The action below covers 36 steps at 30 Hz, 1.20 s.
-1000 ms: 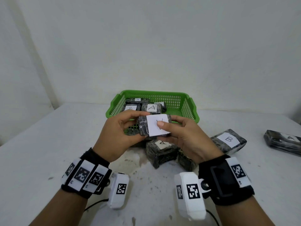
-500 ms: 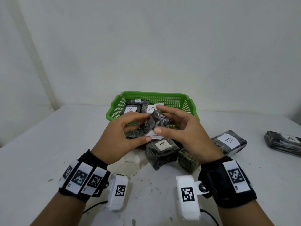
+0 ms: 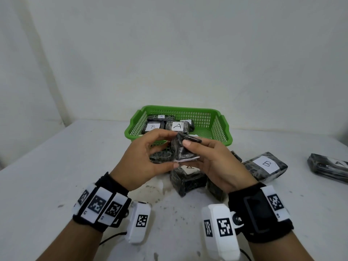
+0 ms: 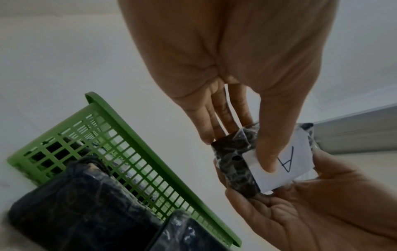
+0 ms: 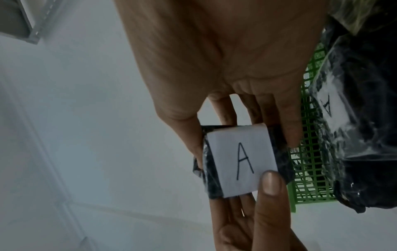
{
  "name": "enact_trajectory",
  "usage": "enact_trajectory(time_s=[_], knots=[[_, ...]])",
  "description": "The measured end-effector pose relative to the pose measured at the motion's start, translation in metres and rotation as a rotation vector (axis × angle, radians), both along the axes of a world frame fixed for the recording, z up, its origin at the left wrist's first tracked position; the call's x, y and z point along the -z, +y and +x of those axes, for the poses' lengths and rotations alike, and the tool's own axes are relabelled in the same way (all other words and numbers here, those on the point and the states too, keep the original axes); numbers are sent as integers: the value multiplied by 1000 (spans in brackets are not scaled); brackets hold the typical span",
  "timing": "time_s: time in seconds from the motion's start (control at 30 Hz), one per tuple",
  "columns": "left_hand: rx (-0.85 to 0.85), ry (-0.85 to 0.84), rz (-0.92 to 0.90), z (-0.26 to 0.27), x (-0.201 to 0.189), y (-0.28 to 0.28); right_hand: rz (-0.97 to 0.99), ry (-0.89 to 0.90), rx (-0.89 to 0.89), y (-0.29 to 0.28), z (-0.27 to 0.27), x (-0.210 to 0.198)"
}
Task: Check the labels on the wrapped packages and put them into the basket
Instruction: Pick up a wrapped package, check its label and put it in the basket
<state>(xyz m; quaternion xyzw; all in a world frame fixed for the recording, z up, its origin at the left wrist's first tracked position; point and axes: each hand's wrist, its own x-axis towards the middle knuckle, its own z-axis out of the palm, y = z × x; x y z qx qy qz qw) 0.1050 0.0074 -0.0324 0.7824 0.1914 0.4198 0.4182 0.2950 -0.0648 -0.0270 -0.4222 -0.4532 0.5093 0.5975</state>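
A small black wrapped package (image 3: 180, 150) is held up between both hands in front of the green basket (image 3: 222, 132). My left hand (image 3: 170, 149) pinches its left end, thumb below and fingers on top. My right hand (image 3: 190, 152) grips the right end, thumb on its upper edge. The white label faces down toward my wrists; only its edge shows in the head view. The right wrist view shows the label (image 5: 240, 161) reading "A", and the left wrist view shows the same label (image 4: 294, 163). Several labelled packages lie in the basket.
On the white table under my hands lies a package labelled A (image 3: 188, 180), with smaller dark packages (image 3: 216, 189) beside it. A B package (image 3: 265, 166) sits to the right and another package (image 3: 327, 166) at the far right. A wall stands behind the basket.
The package has been turned over: a second ago its label faced up at the head camera, now it faces down. Both hands kept their hold and shifted only slightly.
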Motion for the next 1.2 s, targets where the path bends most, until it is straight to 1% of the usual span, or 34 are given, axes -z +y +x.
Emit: enact_trajectory(time_s=[0.1, 0.23, 0.4, 0.57, 0.7, 0.77, 0.83, 0.9, 0.97, 1.03, 1.1, 1.13, 1.2], knots=[[-6, 18, 30, 1, 0, -2, 2, -50, 29, 1, -1, 2], [-34, -6, 33, 0, -2, -2, -57, -63, -5, 0, 2, 0], [-42, 11, 50, 0, -1, -2, -56, -109, 53, 4, 5, 6], [-22, 29, 75, 0, -1, -1, -52, -88, 44, 1, 4, 2], [-31, 8, 71, 0, -1, -1, -52, -138, 71, 3, 3, 2], [-54, -13, 88, 0, -2, -2, -95, -147, 37, 2, 2, 1], [-66, -26, 119, -2, -3, -2, -146, -111, -3, -1, 1, -3], [-58, -12, 170, -2, -5, -3, -208, -47, -5, -3, 1, -5], [-50, 19, 217, 0, -5, -4, -213, -24, -1, -2, 2, -5], [-50, 58, 183, 0, -3, -3, -172, 14, 19, -1, 2, -4], [-16, 66, 82, -1, 0, 0, -109, 0, 59, -1, 4, -2], [20, 47, 6, -2, 1, 0, -69, -41, 76, -1, 5, -2], [85, 3, -136, -3, 1, -1, 19, -183, 108, -2, 6, -2]])
